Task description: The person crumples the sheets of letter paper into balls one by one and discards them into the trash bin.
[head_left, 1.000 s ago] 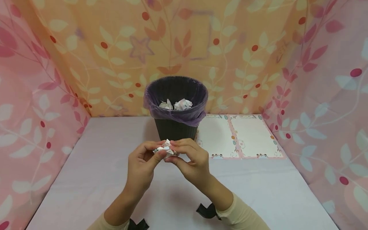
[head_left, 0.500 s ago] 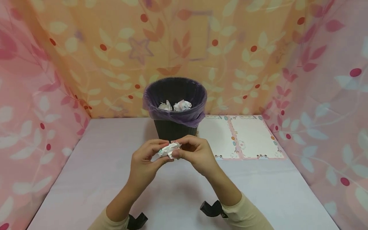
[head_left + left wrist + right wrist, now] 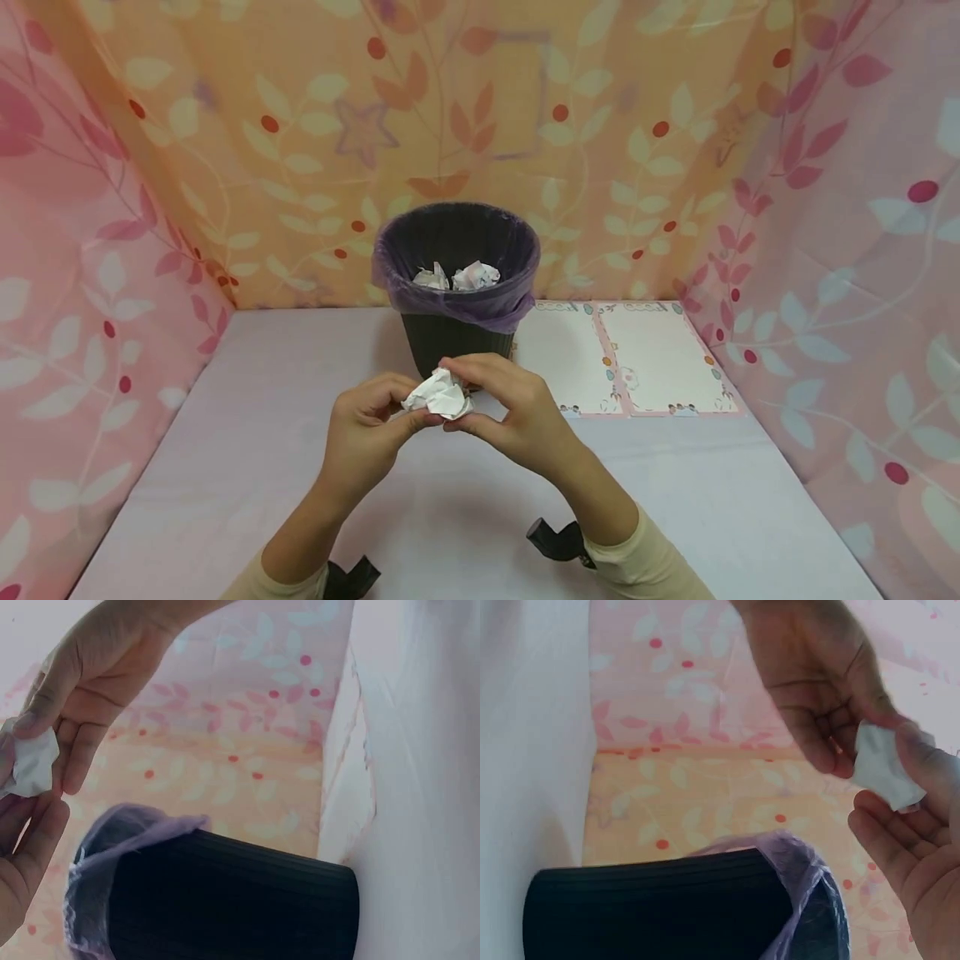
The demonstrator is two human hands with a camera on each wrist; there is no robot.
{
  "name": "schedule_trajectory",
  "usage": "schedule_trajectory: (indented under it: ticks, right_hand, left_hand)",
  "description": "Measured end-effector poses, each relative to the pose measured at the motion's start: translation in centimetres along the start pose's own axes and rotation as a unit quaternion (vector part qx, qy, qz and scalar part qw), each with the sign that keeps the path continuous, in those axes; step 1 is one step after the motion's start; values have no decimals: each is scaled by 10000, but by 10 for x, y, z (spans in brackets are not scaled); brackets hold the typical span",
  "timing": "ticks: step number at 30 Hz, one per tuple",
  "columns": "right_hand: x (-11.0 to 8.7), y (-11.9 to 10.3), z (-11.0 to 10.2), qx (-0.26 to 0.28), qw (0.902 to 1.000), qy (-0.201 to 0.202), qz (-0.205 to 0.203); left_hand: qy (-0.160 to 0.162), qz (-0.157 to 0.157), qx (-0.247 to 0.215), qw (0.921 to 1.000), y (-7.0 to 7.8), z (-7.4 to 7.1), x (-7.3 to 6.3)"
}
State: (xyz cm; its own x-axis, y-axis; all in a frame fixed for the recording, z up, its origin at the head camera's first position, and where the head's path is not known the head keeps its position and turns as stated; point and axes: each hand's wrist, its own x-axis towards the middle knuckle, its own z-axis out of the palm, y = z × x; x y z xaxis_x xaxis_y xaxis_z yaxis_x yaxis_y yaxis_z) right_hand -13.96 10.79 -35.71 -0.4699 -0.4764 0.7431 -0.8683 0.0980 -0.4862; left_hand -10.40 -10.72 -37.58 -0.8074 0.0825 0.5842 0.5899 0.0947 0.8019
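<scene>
The left hand (image 3: pixel 363 427) and right hand (image 3: pixel 521 402) pinch the crumpled paper (image 3: pixel 441 395), turned since a moment ago (the bin (image 3: pixel 442 340) stands farther off). Crumpling seems still under way.

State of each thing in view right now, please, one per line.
Held paper: crumpled
Left hand: pinching the held paper
Right hand: pinching the held paper
Bin: upright, open-topped
Bin bag: lining the bin, folded over outside
Paper balls: crumpled, inside the bin
Paper sheets: flat, side by side

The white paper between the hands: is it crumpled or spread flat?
Crumpled: the white paper is a creased, bunched wad, held between the left hand and right hand.
</scene>
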Motion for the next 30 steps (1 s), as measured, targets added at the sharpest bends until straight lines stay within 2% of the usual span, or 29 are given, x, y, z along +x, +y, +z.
schedule_trajectory:
  ticks: [5,13,15,18,20,22,23,25,30]
  right_hand:
    - [-2,0,-1,-141,9976,347,-591]
    - [-3,11,8,401,9936,891,-566]
    - [-4,12,9,549,9923,949,-583]
    - [-6,11,7,697,9922,838,-597]
    - [-5,8,4,638,9938,693,-598]
    - [-5,6,1,464,9954,561,-616]
    - [-5,5,0,366,9960,520,-621]
    - [-5,5,-1,183,9965,525,-628]
    - [-6,9,1,260,9966,669,-406]
  left_hand:
    - [-220,91,-293,9993,4,1,-1]
    - [-469,127,-87,9988,5,-1,1]
    - [-426,396,8,9983,2,-1,1]
    - [-251,1097,48,9936,-3,1,3]
    - [-133,1541,43,9879,-5,2,5]
    - [-81,1751,-38,9845,-6,4,6]
    - [-83,1760,-98,9843,-6,4,7]
    - [-98,1539,-214,9878,-8,5,7]
    - [-206,500,-215,9983,-8,2,3]
